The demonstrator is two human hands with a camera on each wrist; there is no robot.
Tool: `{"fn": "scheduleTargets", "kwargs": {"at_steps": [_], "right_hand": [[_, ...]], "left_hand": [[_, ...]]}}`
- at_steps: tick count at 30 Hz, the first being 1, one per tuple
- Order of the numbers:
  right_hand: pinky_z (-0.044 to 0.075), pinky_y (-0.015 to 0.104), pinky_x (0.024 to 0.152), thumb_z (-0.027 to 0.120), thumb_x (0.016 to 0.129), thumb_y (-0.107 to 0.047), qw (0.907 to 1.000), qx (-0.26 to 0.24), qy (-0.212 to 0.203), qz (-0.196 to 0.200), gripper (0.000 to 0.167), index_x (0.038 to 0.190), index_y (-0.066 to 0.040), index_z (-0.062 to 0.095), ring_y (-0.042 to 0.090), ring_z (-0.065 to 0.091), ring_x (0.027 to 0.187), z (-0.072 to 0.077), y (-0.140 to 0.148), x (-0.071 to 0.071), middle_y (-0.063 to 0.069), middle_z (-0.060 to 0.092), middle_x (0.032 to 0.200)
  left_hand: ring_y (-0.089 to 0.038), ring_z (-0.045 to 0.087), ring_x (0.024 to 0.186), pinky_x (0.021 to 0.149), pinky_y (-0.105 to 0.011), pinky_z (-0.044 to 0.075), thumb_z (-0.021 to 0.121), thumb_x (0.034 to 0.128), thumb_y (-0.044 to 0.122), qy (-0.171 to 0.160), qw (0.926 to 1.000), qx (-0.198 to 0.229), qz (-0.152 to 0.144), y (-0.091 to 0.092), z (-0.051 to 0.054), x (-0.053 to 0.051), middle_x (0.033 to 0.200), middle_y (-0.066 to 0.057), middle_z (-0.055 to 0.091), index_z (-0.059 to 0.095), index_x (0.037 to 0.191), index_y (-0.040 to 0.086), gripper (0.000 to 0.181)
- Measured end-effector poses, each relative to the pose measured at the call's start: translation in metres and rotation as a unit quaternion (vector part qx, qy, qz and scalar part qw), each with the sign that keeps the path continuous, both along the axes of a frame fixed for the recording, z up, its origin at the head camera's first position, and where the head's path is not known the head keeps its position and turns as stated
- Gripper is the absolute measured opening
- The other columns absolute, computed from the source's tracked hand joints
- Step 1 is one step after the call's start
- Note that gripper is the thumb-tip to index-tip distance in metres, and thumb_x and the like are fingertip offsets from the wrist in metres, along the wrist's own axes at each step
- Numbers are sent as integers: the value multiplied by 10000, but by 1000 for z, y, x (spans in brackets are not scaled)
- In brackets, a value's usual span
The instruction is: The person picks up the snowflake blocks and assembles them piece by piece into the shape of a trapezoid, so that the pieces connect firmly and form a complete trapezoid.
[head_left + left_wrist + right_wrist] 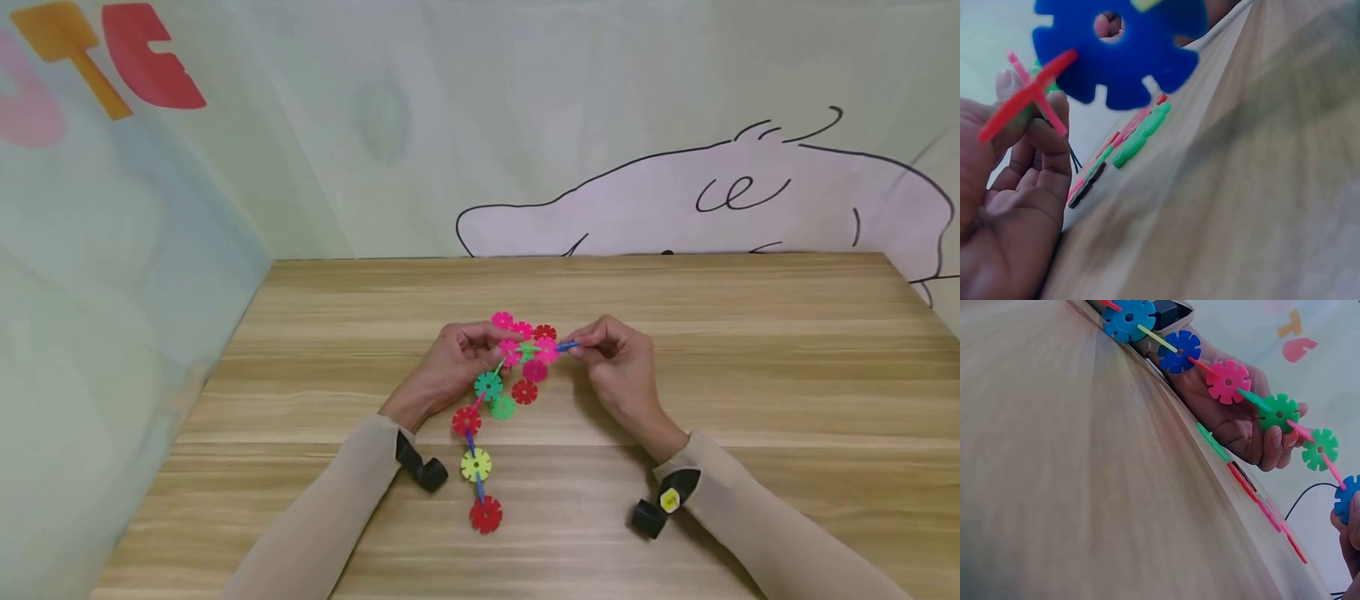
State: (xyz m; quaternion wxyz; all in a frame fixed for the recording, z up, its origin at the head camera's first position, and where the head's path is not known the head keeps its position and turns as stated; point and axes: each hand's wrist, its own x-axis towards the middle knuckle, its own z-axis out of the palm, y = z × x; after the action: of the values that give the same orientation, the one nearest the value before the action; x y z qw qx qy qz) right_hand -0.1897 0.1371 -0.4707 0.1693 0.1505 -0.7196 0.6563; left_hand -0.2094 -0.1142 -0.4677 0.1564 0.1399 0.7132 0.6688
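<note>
A chain of slotted plastic discs, joined edge to face in several colours, runs between my hands and down toward me. My left hand [442, 367] pinches the chain near its upper bend, by a pink disc [510, 353]. At the chain's right end, my right hand [621, 358] pinches a blue disc [567, 346] between thumb and fingertips, against a pink disc [547, 349]. A yellow disc [476, 465] and a red disc [486, 515] form the near end. In the left wrist view a blue disc [1129, 69] fills the top, close to my left fingers.
Loose discs lie on the wooden table [787, 375] behind and beneath the chain, among them a red disc [524, 392] and a green disc [503, 407]. A printed cloth backdrop [375, 183] stands along the table's far and left edges.
</note>
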Motion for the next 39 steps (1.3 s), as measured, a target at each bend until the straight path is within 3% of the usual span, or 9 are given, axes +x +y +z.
{"fn": "scheduleTargets", "kwargs": {"at_steps": [4, 8, 16, 33, 39], "right_hand": [[616, 162, 731, 706, 852, 248, 10000, -32, -38, 4, 175, 792, 90, 660, -7, 763, 815, 0, -1, -1, -62, 799, 816], [606, 152, 721, 723, 858, 233, 9998, -129, -145, -13, 162, 795, 101, 652, -10, 766, 815, 0, 0, -1, -11, 802, 816], [577, 129, 696, 698, 865, 248, 9994, -325, -152, -25, 156, 809, 129, 615, -18, 756, 822, 1, -2, -2, -167, 755, 807], [600, 143, 717, 648, 848, 289, 9997, -192, 101, 77, 214, 776, 100, 581, -3, 756, 815, 1, -4, -2, -138, 739, 802], [588, 132, 700, 637, 839, 295, 9997, -74, 214, 48, 240, 751, 80, 580, -16, 749, 812, -1, -4, -4, -76, 750, 788]], "left_hand": [[-38, 659, 800, 767, -153, 554, 628, 1055, 6, 109, 9997, 186, -74, -1, -1, -1, 881, 93, 698, 650, 1294, -143, 283], [-38, 647, 787, 763, -154, 554, 627, 1058, -1, 193, 9997, -22, -112, -1, 0, -1, 866, 101, 701, 667, 1253, -140, 242], [-70, 601, 790, 758, -144, 534, 675, 1044, 81, 264, 9988, -313, -262, -3, 3, 0, 880, 93, 690, 705, 1273, -96, 291], [-67, 624, 797, 790, -144, 552, 692, 1020, 158, 293, 9987, -221, -341, -4, 2, 0, 903, 95, 706, 693, 1271, -104, 362], [-54, 627, 786, 774, -140, 556, 739, 917, 359, 333, 9985, -28, -437, -4, 1, 0, 879, 106, 719, 675, 1248, -137, 599]]}}
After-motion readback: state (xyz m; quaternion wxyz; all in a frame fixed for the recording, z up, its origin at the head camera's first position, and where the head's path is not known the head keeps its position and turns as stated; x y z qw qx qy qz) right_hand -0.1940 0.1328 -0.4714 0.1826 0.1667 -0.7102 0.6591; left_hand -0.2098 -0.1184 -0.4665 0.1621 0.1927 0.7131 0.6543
